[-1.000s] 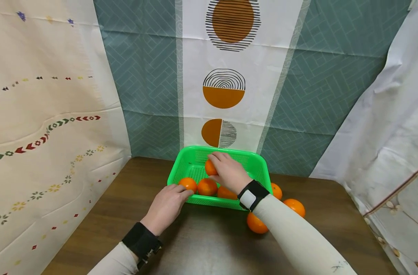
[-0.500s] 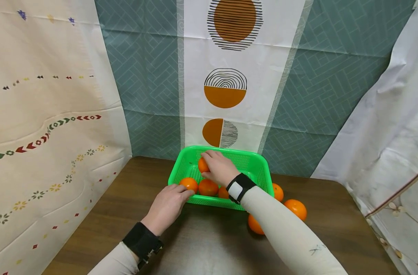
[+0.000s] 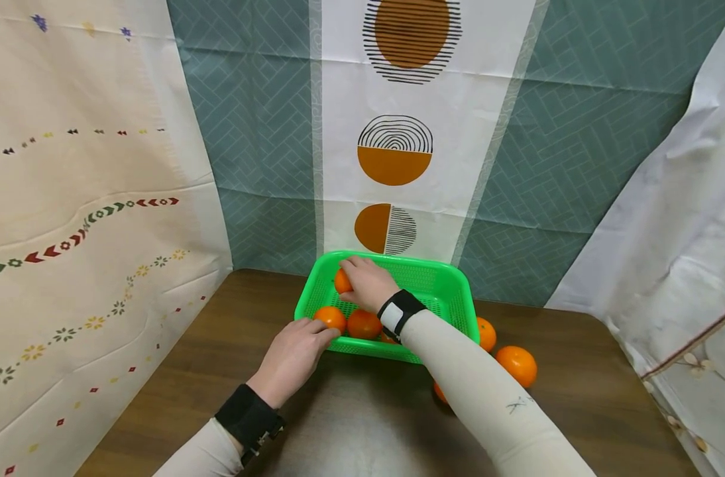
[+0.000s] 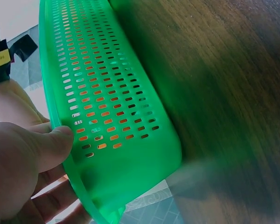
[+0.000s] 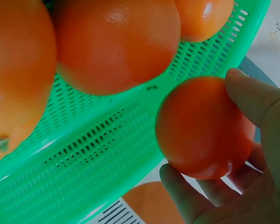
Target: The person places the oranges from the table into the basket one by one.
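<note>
A green perforated basket [image 3: 440, 286] sits on the dark wooden table [image 3: 362, 411] against the backdrop. My right hand [image 3: 362, 286] reaches into it and grips an orange [image 3: 341, 281] near the far left corner; the right wrist view shows the orange [image 5: 203, 126] held between thumb and fingers above the basket floor [image 5: 98, 158]. Other oranges [image 3: 364, 323] lie along the basket's near wall. My left hand [image 3: 291, 358] holds the basket's near left rim, thumb pressed on the outer wall [image 4: 107, 107] in the left wrist view.
Three oranges lie on the table right of the basket; one [image 3: 516, 365] is in plain sight, one [image 3: 486, 333] beside the basket wall, one [image 3: 440, 392] mostly behind my right sleeve. Patterned cloths hang on the left, back and right.
My right hand has carried the orange leftward and farther into the basket, toward its far left corner. The left hand has stayed on the rim.
</note>
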{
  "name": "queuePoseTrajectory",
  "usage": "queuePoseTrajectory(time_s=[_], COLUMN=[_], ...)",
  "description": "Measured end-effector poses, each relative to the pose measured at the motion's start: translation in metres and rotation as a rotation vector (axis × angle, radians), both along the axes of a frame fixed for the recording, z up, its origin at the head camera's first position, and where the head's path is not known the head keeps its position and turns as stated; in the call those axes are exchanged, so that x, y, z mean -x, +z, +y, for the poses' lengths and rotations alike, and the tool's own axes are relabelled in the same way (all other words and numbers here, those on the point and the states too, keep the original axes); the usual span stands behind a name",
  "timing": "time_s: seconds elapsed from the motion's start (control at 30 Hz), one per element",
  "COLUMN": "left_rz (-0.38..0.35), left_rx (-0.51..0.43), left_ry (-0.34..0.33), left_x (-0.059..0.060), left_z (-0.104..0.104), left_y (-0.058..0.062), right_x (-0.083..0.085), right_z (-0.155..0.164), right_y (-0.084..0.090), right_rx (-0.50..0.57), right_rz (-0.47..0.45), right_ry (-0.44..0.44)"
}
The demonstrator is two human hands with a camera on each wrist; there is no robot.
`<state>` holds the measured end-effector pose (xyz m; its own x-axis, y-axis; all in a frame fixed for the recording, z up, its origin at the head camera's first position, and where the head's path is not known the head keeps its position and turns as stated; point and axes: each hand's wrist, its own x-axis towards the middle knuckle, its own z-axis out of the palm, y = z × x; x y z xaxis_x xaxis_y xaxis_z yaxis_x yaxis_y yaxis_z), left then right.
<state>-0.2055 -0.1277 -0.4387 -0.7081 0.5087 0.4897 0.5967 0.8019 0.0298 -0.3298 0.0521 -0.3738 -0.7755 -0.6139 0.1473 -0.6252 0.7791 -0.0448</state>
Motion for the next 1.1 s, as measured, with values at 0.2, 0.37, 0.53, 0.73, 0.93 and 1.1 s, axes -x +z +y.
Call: queuePoseTrajectory(time_s=[0.2, 0.37, 0.53, 0.73, 0.93, 1.1], left_rz=[0.004, 0.007, 0.005, 0.001, -0.003, -0.003], left_rx=[0.005, 0.008, 0.004, -0.002, 0.009, 0.013], left_ry=[0.003, 0.003, 0.003, 0.005, 0.007, 0.01], left_x=[0.001, 0.001, 0.0, 0.0, 0.002, 0.002], left_z=[-0.001, -0.001, -0.001, 0.0, -0.001, -0.002], left_y=[-0.001, 0.0, 0.001, 0.0, -0.001, -0.001], right_x=[0.007, 0.011, 0.013, 0.018, 0.026, 0.029], right_z=[-0.006, -0.008, -0.011, -0.017, -0.021, -0.024], right_y=[-0.002, -0.003, -0.003, -0.009, -0.023, -0.029], right_rx=[-0.014, -0.025, -0.04, -0.061, -0.056, -0.031], right_rz=[-0.019, -0.033, -0.027, -0.039, -0.077, -0.112], right_ry=[0.003, -0.013, -0.021, -0.016, -0.009, 0.002])
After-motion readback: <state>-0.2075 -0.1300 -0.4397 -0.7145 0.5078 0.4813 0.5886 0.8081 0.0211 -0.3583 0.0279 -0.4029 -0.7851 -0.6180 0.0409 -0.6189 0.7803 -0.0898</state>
